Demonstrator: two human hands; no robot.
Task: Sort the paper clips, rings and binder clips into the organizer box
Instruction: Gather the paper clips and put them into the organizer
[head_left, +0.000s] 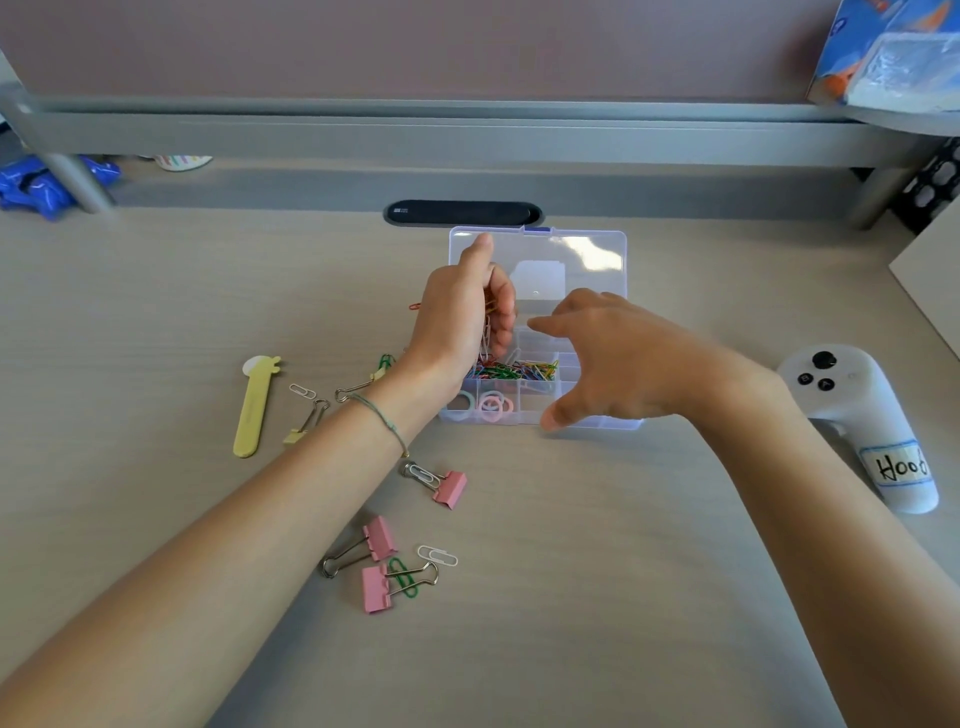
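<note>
A clear organizer box (592, 423) lies open on the desk, its lid (571, 254) tipped back. One compartment holds a heap of coloured paper clips (519, 370); pastel rings (491, 406) fill the front left cells. My left hand (462, 317) hovers over the box's left side, its fingers curled round a bunch of paper clips that dangle down. My right hand (613, 358) spreads open over the box's right half, its thumb at the front edge. Pink binder clips (378, 566) and loose paper clips (437, 555) lie near me; another pink binder clip (448, 487) sits by my left wrist.
A yellow giraffe-shaped stick (253, 410), yellow binder clips (306, 423) and a white paper clip (302, 391) lie at the left. A white controller labelled in handwriting (862, 421) stands at the right. A black oval grommet (462, 213) sits behind the box, under a grey shelf.
</note>
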